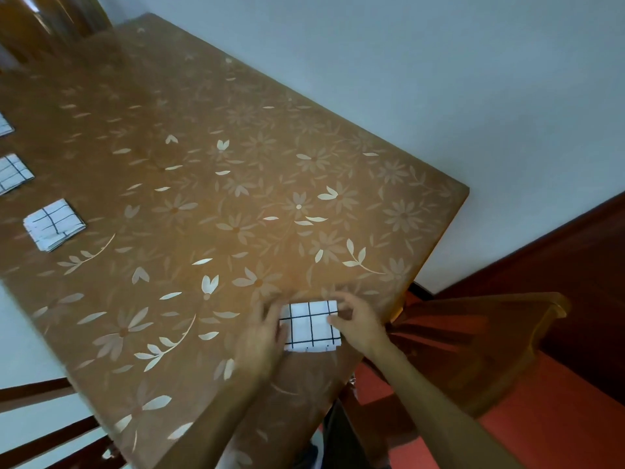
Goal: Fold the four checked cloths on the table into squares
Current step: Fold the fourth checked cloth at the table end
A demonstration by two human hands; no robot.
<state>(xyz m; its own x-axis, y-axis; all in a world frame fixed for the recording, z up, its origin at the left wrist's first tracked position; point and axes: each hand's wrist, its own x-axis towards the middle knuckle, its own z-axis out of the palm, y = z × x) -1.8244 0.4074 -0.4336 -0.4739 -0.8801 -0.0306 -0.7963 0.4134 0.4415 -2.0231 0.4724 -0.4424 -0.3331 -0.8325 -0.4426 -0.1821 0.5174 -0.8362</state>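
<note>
My right hand [358, 328] is half closed on the right edge of the fourth cloth [313, 328]: the thumb lies on top and the fingers curl at the far right corner, which I read as a light pinch. My left hand [263, 336] is blurred by motion. Its fingers look straight and flat across the cloth's left edge, pressing rather than gripping. The cloth lies flat between my hands at the near right corner of the table [236, 130], already folded to a small, nearly square packet. It is thin white woven fabric ruled with narrow black lines, and stacked layers show along its near edge. Judgement: the last fold looks made, and only squaring and flattening remain. Along the left side of the table, well apart from my hands, lie the nearest folded cloth [54, 225], the second folded cloth [13, 172] and the third folded cloth [5, 125]. They have the same check, each is a layered square, and the last two are cut by the frame edge. So three of the four look finished. The table cover is smooth and faintly glossy, brown with pale printed flowers and leaves. A wooden chair [490, 333] stands past the corner on a red floor [541, 418], below a plain pale wall [439, 79].
</note>
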